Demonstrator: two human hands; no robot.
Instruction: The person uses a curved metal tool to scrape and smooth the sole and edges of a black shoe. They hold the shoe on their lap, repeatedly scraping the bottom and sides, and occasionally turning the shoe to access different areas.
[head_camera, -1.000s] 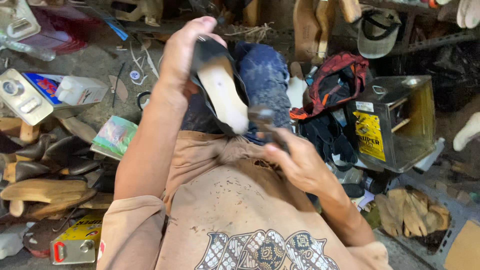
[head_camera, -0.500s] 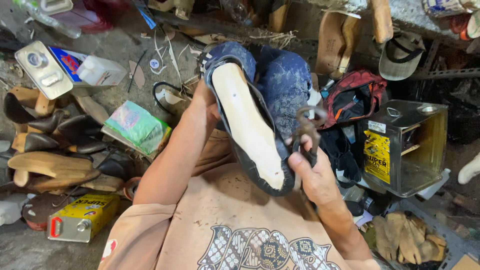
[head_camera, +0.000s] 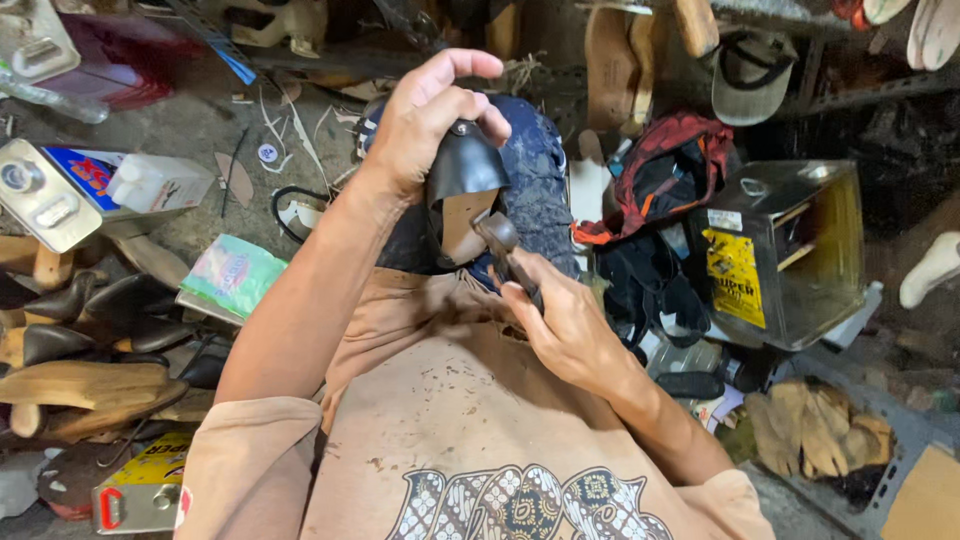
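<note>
My left hand (head_camera: 425, 115) grips a black leather shoe upper on a last (head_camera: 462, 190), held upright over my knees with its pale sole side facing me. My right hand (head_camera: 565, 325) is closed around the handles of metal pincers (head_camera: 500, 240), whose jaws touch the lower edge of the shoe. Both hands are above my lap, over my blue jeans (head_camera: 535, 175) and tan shirt (head_camera: 450, 400).
Wooden and black shoe lasts (head_camera: 80, 340) pile at left. A white bottle and tin (head_camera: 90, 190) lie at upper left. A metal can with a yellow label (head_camera: 775, 250) stands right, beside a red-black bag (head_camera: 665, 175). Gloves (head_camera: 810, 430) lie at lower right.
My left hand turned the shoe from lying sole-up to standing upright and lifted it. The right hand with the pincers moved up to the shoe's edge.
</note>
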